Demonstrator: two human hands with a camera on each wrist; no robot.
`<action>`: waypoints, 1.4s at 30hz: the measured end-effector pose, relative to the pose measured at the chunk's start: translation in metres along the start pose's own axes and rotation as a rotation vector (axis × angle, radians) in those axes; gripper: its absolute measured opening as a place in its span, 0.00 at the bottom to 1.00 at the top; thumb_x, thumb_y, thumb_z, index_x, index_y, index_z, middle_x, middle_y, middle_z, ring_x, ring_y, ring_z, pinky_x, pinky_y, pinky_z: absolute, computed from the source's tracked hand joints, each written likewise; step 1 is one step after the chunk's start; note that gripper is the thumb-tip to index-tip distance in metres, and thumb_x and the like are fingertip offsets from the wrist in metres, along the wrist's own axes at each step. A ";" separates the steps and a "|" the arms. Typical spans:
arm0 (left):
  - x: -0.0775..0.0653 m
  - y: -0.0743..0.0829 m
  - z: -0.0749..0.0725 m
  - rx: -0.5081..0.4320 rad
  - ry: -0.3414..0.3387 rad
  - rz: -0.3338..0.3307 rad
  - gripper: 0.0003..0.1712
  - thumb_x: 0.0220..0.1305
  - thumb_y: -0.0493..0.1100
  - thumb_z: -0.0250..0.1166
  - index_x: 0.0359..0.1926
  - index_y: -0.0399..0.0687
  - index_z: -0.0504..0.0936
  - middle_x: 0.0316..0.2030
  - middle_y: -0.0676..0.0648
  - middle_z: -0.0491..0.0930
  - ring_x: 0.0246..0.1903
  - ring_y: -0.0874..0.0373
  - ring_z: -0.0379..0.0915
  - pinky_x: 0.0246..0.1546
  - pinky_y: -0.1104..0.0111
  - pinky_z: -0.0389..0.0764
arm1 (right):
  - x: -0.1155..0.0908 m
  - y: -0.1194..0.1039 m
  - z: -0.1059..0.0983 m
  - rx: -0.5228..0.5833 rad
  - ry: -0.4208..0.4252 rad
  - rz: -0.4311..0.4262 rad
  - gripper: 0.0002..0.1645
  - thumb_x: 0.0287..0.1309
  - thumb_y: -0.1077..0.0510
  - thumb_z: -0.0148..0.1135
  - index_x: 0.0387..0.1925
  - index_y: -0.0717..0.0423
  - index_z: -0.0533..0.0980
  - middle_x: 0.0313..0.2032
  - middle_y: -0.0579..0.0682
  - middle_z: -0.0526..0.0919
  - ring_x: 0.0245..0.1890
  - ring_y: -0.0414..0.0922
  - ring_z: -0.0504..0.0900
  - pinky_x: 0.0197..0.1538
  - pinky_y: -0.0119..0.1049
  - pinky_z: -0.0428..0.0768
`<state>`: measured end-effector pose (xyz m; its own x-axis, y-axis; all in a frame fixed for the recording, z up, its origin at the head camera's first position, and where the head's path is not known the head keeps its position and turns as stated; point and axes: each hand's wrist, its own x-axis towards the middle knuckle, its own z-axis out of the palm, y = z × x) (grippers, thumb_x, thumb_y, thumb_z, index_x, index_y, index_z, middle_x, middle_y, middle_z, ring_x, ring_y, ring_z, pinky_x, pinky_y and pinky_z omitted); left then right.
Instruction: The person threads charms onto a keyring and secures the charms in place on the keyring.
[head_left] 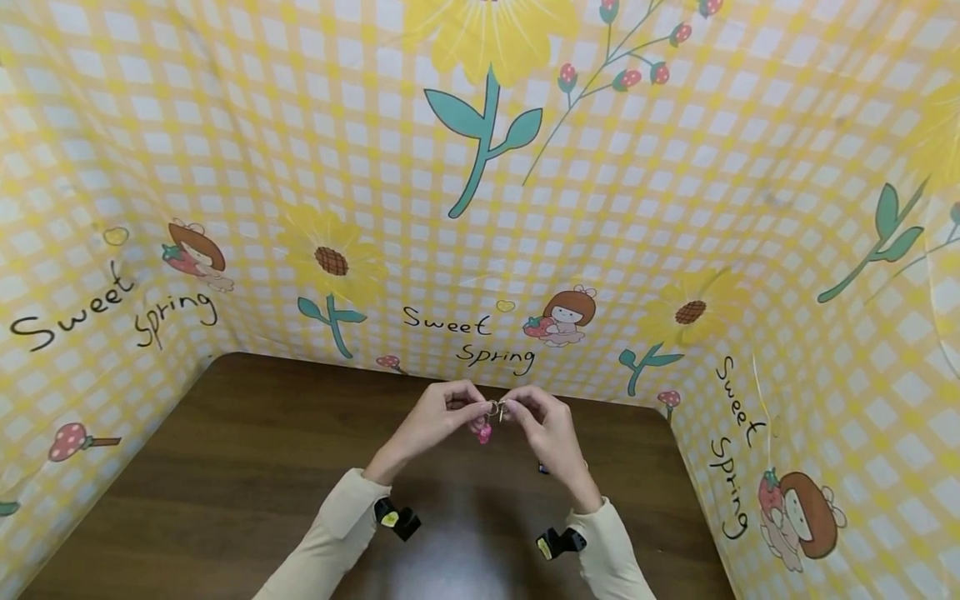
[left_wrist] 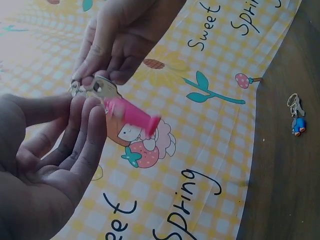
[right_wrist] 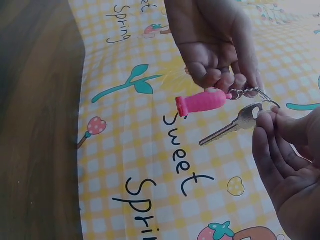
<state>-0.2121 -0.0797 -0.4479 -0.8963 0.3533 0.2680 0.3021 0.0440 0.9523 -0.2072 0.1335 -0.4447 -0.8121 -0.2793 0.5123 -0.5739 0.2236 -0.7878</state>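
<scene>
Both hands hold a metal key ring between them, raised over the table. My left hand pinches one side of the ring between thumb and fingers. From the opposite side, my right hand pinches the ring beside the head of a silver key. The key hangs by the right fingertips, its toothed blade pointing down. A pink, boot-shaped charm dangles on a short chain under the left fingers; it blurs in the left wrist view. Fingertips hide part of the ring.
On the brown wooden table lies another keychain with a blue figure, a ring and a clasp; the right wrist partly covers it in the head view. A yellow checked cloth stands up around the back and sides.
</scene>
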 end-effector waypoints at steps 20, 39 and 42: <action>-0.001 0.003 -0.003 0.039 -0.064 0.039 0.09 0.78 0.37 0.64 0.47 0.34 0.86 0.36 0.40 0.86 0.33 0.53 0.84 0.40 0.61 0.87 | -0.001 -0.004 0.000 0.056 -0.037 0.048 0.04 0.73 0.67 0.63 0.41 0.64 0.83 0.34 0.56 0.87 0.34 0.45 0.86 0.40 0.31 0.84; -0.001 0.005 -0.001 0.022 0.017 -0.010 0.07 0.76 0.34 0.64 0.42 0.31 0.84 0.29 0.43 0.86 0.29 0.53 0.84 0.36 0.67 0.86 | -0.003 0.001 -0.004 0.051 -0.088 -0.072 0.06 0.70 0.73 0.63 0.40 0.63 0.83 0.37 0.58 0.87 0.36 0.45 0.87 0.42 0.35 0.86; -0.002 0.005 0.001 0.004 0.029 -0.016 0.08 0.76 0.34 0.64 0.42 0.30 0.83 0.29 0.43 0.86 0.29 0.56 0.84 0.36 0.67 0.86 | -0.004 0.002 -0.005 0.050 -0.096 -0.078 0.07 0.70 0.74 0.63 0.40 0.63 0.83 0.38 0.58 0.87 0.37 0.46 0.88 0.42 0.35 0.87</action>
<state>-0.2088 -0.0792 -0.4438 -0.9098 0.3257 0.2571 0.2890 0.0527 0.9559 -0.2053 0.1393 -0.4467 -0.7499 -0.3824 0.5399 -0.6272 0.1515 -0.7639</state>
